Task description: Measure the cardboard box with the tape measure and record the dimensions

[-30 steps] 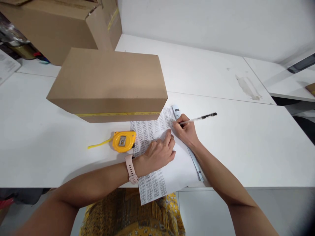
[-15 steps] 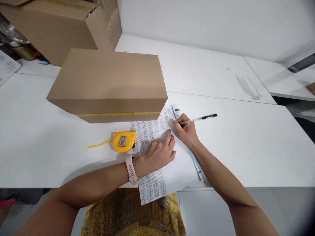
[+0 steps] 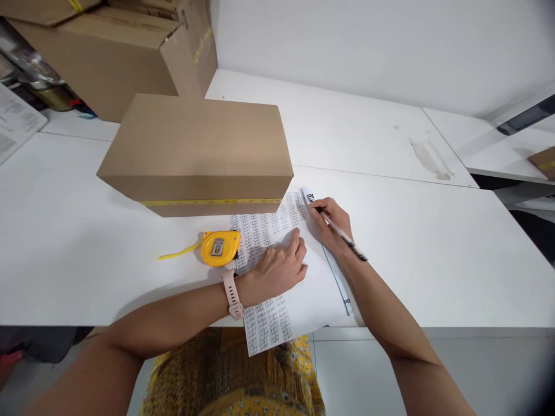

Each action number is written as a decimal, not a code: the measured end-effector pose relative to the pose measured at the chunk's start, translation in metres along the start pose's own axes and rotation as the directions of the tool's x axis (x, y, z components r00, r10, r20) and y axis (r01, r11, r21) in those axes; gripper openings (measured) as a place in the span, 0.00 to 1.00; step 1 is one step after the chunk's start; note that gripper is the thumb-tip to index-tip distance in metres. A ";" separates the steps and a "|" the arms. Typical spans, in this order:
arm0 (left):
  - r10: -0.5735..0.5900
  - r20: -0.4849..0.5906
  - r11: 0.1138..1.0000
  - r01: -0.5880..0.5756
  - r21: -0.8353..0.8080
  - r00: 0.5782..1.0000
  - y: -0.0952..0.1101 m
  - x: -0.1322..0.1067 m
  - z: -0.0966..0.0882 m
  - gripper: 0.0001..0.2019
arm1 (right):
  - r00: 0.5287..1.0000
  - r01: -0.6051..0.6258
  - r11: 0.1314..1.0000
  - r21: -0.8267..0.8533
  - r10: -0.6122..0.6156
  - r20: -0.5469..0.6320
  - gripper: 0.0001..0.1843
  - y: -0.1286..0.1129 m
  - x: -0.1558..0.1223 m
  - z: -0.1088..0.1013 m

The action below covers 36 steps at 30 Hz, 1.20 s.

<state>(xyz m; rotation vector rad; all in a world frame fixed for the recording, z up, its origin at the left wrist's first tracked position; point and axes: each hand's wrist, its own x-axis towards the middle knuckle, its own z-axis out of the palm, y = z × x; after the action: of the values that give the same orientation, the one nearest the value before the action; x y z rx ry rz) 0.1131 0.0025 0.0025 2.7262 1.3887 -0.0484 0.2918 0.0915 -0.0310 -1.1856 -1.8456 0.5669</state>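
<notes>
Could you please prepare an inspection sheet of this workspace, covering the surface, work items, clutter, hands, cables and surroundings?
Surface: white table, seamed, with a stained patch toward the far right.
Work items: sheet with columns of handwriting, overhanging the near edge; pen in hand.
Clutter: yellow tape measure at the sheet's left edge, a short length of tape out; closed cardboard box beyond it.
Hands: left hand rests on the sheet; right hand holds the pen.
Cables: nothing seen.
Surroundings: larger carton at back left; pale wall behind.
</notes>
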 end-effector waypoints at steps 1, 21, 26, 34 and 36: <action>-0.003 -0.002 1.000 0.003 -0.008 1.000 0.000 0.001 0.001 0.25 | 0.995 0.086 0.995 -0.045 -0.084 0.048 0.05 0.002 0.000 -0.003; -0.350 -0.520 0.937 0.294 -0.189 0.779 -0.089 -0.102 0.031 0.24 | 0.959 -0.025 0.999 0.026 0.031 -0.281 0.19 0.000 -0.005 0.001; -0.476 -0.414 0.844 0.272 -0.461 0.776 -0.077 -0.093 0.021 0.22 | 0.993 0.043 0.968 0.249 -0.068 0.095 0.08 -0.039 -0.023 0.004; -0.452 -0.234 0.714 0.192 -0.674 0.861 -0.023 -0.082 -0.017 0.24 | 0.818 -0.340 0.746 0.572 -0.065 0.571 0.15 -0.069 -0.037 0.004; -0.455 -0.171 0.687 0.222 -0.692 0.874 -0.019 -0.082 -0.025 0.23 | 0.829 -0.293 0.797 0.529 -0.065 0.556 0.16 -0.071 -0.036 0.000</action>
<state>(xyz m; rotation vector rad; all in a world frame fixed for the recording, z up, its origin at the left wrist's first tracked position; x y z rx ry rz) 0.0489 -0.0503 0.0319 1.9080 1.5872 0.7685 0.2629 0.0279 0.0065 -0.7339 -1.8183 1.5814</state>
